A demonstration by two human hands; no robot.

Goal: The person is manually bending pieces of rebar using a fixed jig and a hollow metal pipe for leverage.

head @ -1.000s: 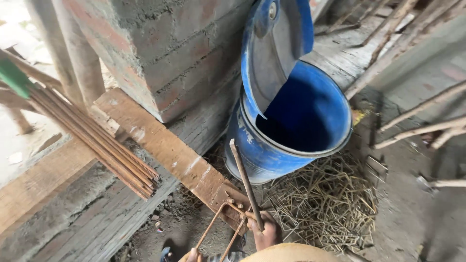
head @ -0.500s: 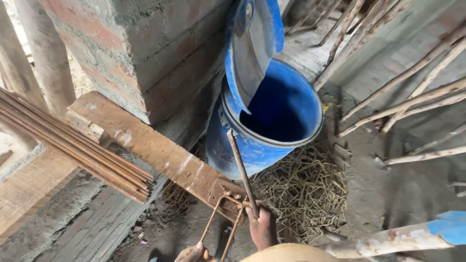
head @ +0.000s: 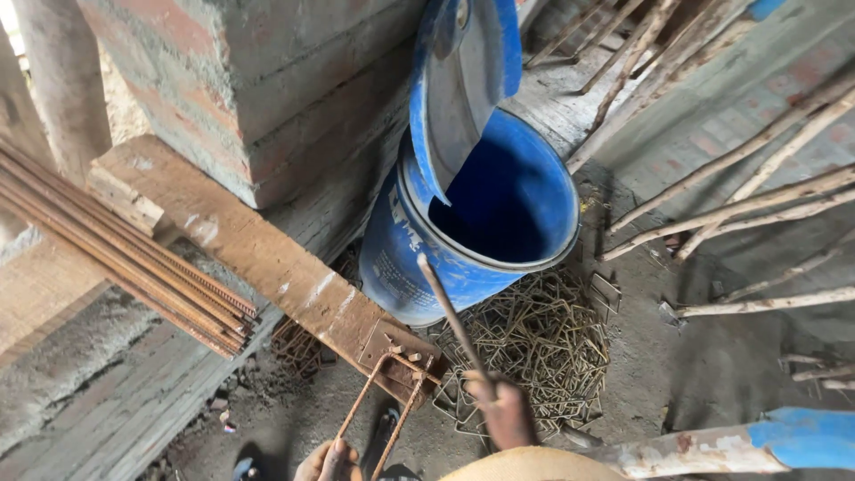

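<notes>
A building site — bare brick pillar point(head: 258, 98), bundled steel rods point(head: 134, 258), wooden props point(head: 757, 160), bent stirrups point(head: 534, 343).

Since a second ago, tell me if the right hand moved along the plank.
No. The right hand still grips the rod beside the plank end.

A rusty steel rod point(head: 385, 411), bent into a narrow U-shaped loop, lies with its closed end among the pegs of a metal bending plate point(head: 398, 352) on the plank's end. A straight, rusty bending lever point(head: 450, 316) slants upward from the plate's right side.
</notes>
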